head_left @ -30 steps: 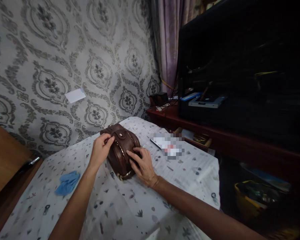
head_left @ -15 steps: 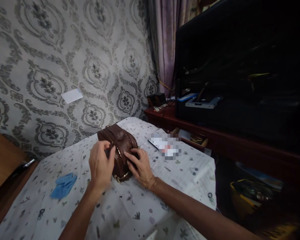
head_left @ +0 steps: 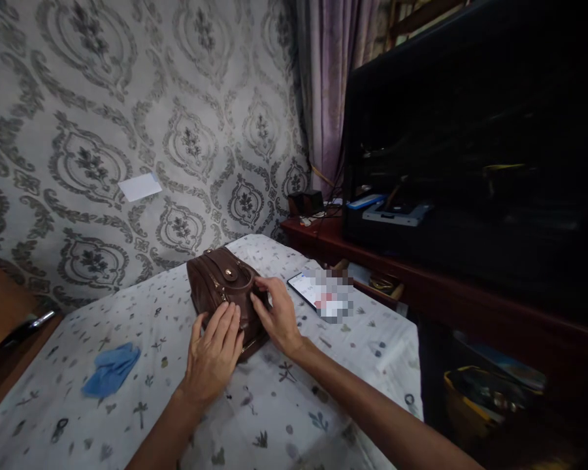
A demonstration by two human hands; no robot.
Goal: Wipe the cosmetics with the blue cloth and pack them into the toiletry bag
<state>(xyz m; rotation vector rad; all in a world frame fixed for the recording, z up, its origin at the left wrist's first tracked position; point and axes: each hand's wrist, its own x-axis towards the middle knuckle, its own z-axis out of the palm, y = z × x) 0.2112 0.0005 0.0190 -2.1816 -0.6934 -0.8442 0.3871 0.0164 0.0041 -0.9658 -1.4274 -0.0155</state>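
Note:
A small brown leather handbag [head_left: 206, 277] with gold zips and a round gold stud rests on the patterned white cloth. My left hand [head_left: 213, 349] lies against its near side, fingers stretched out and close together. At the bag's right side, my right hand [head_left: 279, 316] has its thumb and fingers bent round the edge by the carry handle [head_left: 247, 284]. The fingertips are partly hidden there. Both palms cover much of the bag's near end.
A crumpled blue cloth [head_left: 111, 370] lies to the left on the white tablecloth [head_left: 161, 405]. A lit phone [head_left: 306, 287] lies right of the bag. Beyond it stand an open drawer [head_left: 396, 292] and a large dark screen [head_left: 470, 150] on a red-brown cabinet.
My left hand has come down from above the bag and flattened on its near side. The right hand has shifted up toward the handle. The gold stud now shows.

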